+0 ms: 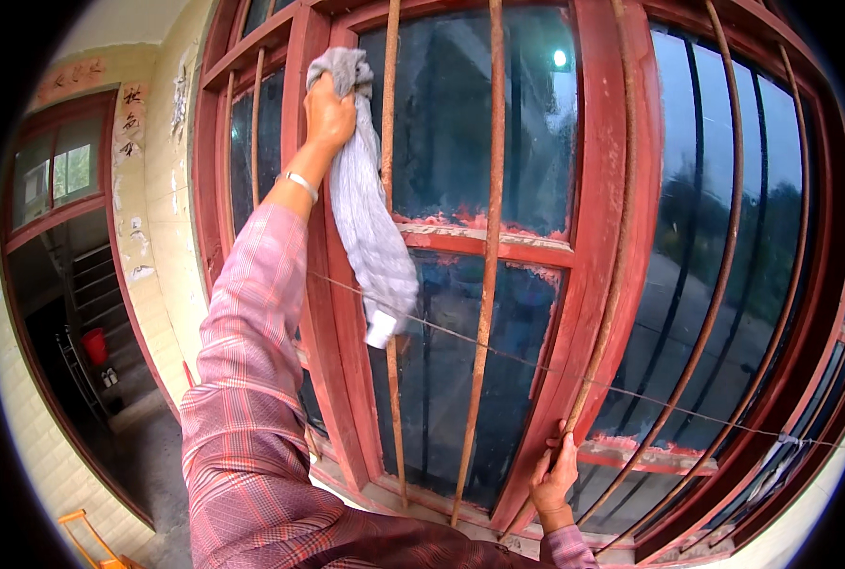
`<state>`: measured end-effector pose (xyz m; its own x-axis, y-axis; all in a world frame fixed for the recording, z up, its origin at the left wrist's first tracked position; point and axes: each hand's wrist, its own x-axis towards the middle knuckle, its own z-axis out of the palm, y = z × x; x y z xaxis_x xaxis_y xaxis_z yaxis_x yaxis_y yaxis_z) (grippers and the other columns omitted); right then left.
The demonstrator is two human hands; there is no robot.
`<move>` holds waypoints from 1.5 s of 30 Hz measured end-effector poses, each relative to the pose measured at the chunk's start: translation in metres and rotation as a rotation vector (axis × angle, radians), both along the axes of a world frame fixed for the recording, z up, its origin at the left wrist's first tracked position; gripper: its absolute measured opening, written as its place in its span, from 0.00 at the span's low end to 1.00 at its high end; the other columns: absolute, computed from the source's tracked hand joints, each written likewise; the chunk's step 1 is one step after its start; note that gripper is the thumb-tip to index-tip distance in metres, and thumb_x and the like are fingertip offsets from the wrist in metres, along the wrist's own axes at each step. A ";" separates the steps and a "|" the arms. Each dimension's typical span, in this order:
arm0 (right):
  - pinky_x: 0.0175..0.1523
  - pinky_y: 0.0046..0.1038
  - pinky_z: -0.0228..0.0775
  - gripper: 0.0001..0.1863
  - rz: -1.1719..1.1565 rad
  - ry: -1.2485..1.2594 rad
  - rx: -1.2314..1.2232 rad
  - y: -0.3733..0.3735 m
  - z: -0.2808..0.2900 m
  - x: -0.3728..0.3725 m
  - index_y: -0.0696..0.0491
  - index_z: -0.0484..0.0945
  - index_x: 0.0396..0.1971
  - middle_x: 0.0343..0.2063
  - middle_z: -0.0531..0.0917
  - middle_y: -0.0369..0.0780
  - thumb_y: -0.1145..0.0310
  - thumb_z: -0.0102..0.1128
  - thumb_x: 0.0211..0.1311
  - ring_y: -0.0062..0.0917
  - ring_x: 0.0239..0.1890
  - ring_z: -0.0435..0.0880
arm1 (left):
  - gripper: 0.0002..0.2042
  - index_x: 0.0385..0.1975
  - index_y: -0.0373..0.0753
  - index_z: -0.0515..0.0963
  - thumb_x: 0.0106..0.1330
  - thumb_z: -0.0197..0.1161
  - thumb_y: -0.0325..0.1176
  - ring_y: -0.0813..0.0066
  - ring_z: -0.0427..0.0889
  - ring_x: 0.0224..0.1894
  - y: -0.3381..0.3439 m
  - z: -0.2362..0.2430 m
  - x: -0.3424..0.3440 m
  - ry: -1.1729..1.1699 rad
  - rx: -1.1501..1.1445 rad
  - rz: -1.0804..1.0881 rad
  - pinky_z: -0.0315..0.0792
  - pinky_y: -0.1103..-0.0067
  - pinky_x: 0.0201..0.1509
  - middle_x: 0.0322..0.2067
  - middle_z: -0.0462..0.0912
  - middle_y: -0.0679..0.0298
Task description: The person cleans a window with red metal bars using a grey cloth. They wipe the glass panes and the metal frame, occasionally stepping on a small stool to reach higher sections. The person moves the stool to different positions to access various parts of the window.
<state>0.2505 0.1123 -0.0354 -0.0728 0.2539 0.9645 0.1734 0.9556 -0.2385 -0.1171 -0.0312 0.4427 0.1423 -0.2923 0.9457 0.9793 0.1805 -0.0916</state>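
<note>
High up on the window, my left hand [329,112] is closed round a bunched grey cloth [370,223]. The cloth's long end hangs down in front of the red window frame [323,275], with a white tag-like patch at its bottom. Part of the cloth lies over a rusty vertical bar [390,114]. Low on the right, my right hand [554,479] is wrapped round another rusty bar [601,351]. Dark glass panes [470,123] stand behind the bars, with reddish paint smears along their edges.
A thin wire [527,361] runs across in front of the bars, sloping down to the right. To the left, an open doorway [72,284] shows stairs and a red bucket [94,346]. A wooden-coloured piece of furniture [95,541] stands at the lower left.
</note>
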 end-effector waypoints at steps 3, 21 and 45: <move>0.38 0.35 0.71 0.33 -0.005 0.010 0.060 0.004 0.000 -0.003 0.60 0.56 0.59 0.47 0.75 0.51 0.85 0.48 0.48 0.37 0.32 0.77 | 0.10 0.32 0.32 0.71 0.50 0.56 0.27 0.41 0.73 0.39 0.011 0.041 -0.020 0.032 -0.062 0.230 0.67 0.58 0.43 0.31 0.76 0.41; 0.33 0.32 0.71 0.33 -0.017 0.036 0.134 0.012 -0.003 -0.007 0.59 0.54 0.59 0.46 0.75 0.54 0.84 0.44 0.48 0.33 0.26 0.75 | 0.14 0.35 0.31 0.72 0.53 0.56 0.33 0.45 0.73 0.43 0.010 0.066 -0.030 0.298 -0.510 0.176 0.66 0.63 0.48 0.35 0.76 0.41; 0.35 0.35 0.71 0.33 -0.033 0.014 0.146 0.016 -0.006 -0.001 0.58 0.57 0.58 0.47 0.75 0.52 0.83 0.48 0.46 0.35 0.28 0.76 | 0.10 0.28 0.27 0.75 0.47 0.56 0.27 0.42 0.76 0.42 0.091 0.033 0.133 -0.243 -0.058 -0.253 0.68 0.63 0.51 0.33 0.77 0.39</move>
<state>0.2492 0.1280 -0.0410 -0.0531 0.1131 0.9922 0.2032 0.9740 -0.1002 0.0161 0.0597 0.4754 -0.1587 -0.2348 0.9590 0.9868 -0.0697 0.1462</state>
